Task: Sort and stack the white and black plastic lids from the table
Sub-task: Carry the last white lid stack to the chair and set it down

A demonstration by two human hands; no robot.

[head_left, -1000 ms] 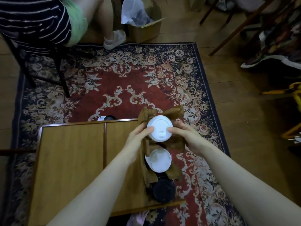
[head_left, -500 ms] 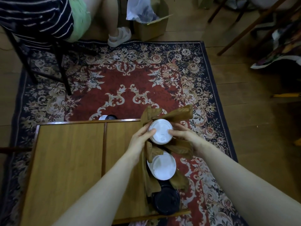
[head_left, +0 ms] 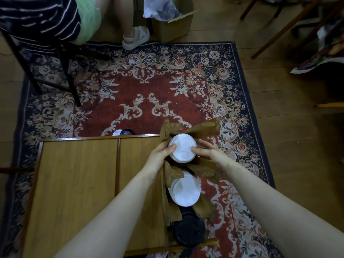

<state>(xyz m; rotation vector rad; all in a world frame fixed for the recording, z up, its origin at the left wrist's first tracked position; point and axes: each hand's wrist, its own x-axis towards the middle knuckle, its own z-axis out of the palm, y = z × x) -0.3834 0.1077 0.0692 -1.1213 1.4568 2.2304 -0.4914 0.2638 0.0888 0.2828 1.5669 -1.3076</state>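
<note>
Since the earlier frame both hands have drawn the white lid stack slightly closer to the far right corner of the counter (head_left: 78,183), and the brown paper flap beyond it now stands splayed wider toward the right. Largest in view is the red floral rug (head_left: 130,86) under everything, with a seated person's striped top, chair legs and a white sandal (head_left: 136,37) at its far edge and a cardboard box (head_left: 173,25) beside that. Along the counter's right edge lies a crumpled brown paper holder (head_left: 202,171), and in it sit three piles in a row: the held white lid stack (head_left: 182,148) farthest, a second white lid stack (head_left: 186,190) in the middle, and a black lid stack (head_left: 189,232) nearest. The left hand (head_left: 160,155) pinches the far stack with its thumb on the top face and fingers curled under the left rim; the right hand (head_left: 210,154) grips the opposite rim with its thumb on top, its other fingers hidden behind the stack. The stack thus sits squarely between the two hands, just above the paper. The risk, as I judge it, is that the loose paper folds catch the lower lids as the stack settles, tilting it off the counter's edge onto the rug, or that uneven squeeze pops the thin lids apart.
</note>
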